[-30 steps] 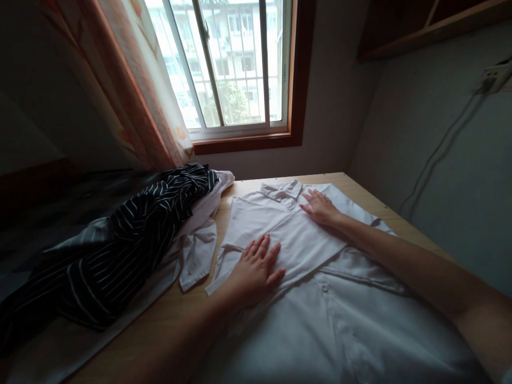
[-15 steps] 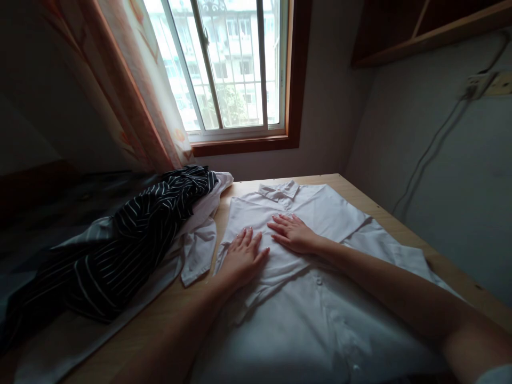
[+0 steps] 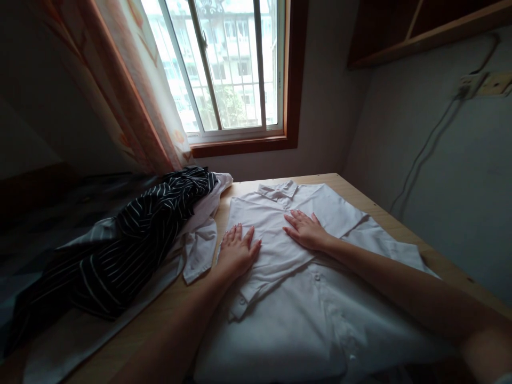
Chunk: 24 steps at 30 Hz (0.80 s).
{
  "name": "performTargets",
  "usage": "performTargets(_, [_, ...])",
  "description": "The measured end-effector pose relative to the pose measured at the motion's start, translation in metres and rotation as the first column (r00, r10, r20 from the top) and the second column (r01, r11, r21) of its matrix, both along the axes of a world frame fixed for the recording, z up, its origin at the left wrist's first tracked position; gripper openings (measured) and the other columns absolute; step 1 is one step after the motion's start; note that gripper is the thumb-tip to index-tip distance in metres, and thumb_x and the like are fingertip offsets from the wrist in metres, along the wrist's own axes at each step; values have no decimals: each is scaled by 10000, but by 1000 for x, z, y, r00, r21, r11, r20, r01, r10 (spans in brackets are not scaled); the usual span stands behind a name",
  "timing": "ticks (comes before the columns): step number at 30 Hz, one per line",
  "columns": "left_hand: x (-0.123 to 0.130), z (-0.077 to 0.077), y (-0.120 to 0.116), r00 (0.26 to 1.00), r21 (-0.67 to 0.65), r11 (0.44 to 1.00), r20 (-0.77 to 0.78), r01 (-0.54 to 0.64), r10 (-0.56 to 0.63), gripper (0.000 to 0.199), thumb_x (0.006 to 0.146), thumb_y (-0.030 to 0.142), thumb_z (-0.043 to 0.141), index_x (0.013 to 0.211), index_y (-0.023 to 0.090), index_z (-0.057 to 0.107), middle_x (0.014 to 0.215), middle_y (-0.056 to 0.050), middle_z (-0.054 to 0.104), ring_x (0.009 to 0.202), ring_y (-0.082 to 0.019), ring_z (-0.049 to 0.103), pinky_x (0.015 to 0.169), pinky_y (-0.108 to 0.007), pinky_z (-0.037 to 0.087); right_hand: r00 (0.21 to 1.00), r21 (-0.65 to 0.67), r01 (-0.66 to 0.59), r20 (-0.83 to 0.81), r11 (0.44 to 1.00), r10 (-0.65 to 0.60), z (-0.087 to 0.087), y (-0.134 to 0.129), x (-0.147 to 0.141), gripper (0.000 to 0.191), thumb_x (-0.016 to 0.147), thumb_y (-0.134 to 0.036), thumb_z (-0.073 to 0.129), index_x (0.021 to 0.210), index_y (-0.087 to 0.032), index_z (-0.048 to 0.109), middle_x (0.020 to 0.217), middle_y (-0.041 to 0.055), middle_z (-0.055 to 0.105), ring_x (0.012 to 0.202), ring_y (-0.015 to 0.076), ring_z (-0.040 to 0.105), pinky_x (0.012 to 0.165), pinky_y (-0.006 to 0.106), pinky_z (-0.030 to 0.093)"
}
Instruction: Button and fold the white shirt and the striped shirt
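Note:
A white button-up shirt lies spread on a light wooden table, its collar toward the window and its lower part toward me. One sleeve is folded across the front, with its cuff near the left edge. My left hand rests flat on the shirt's left side, fingers spread. My right hand lies palm down on the chest below the collar, fingers apart. Neither hand grips the fabric.
Left of the shirt is a heap of black striped clothing over white cloth. The wooden table ends near a wall with a cable. Behind are a window and an orange-patterned curtain.
My hands have moved apart over the shirt, the left slightly to the left and the right to the right. The folded cuff now shows more clearly.

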<state>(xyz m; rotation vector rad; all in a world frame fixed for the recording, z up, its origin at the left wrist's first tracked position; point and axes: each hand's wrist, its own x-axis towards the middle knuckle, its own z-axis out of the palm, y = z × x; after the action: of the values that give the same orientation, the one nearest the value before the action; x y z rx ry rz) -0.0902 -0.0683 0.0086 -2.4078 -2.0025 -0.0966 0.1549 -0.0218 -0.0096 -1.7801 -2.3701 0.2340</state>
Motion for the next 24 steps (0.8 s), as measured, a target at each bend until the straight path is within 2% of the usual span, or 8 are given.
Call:
performTargets(4, [2,3,-1,999,-29,999,-30,-33,32,624,992,562,267,1522,248,359,1620,-114,231,1503,-306,170,1204,-457,153,997,24,55,46,998,-56,-9,-1,39,692,978,-628,208,1547,-248,310,1622,55,250,1496,247,192,1200,514,141])
performTargets(7, [3,6,-1,999,-43,998,-38,-34,32,623,993,558,273,1529,249,348,1622,-110,227,1504,-303,167,1206,-451,149,985,21,151,83,988,-152,-13,5,77,687,978,-613,209,1544,-239,319,1620,53,256,1494,243,203,1200,478,179])
performTargets(13, [4,7,-2,998,-46,998,-46,-36,34,630,994,555,269,1535,240,334,1621,-128,231,1504,-307,161,1205,-445,147,941,55,292,162,955,-297,-18,21,144,648,990,-530,263,1521,-174,371,1600,101,306,1480,244,247,1208,404,174])
performTargets(17, [4,7,-3,999,-48,998,-31,-33,32,632,993,552,280,1532,229,343,1619,-137,235,1502,-312,168,1206,-450,142,920,65,352,157,934,-358,-19,23,160,637,986,-538,268,1521,-207,369,1608,88,290,1474,251,262,1202,438,191])
performTargets(24, [3,6,-1,999,-33,999,-25,-24,23,628,990,554,287,1526,234,358,1614,-141,241,1498,-323,179,1196,-481,169,906,70,402,117,913,-407,-17,21,158,601,983,-517,286,1508,-242,383,1605,68,297,1466,269,278,1177,546,224])
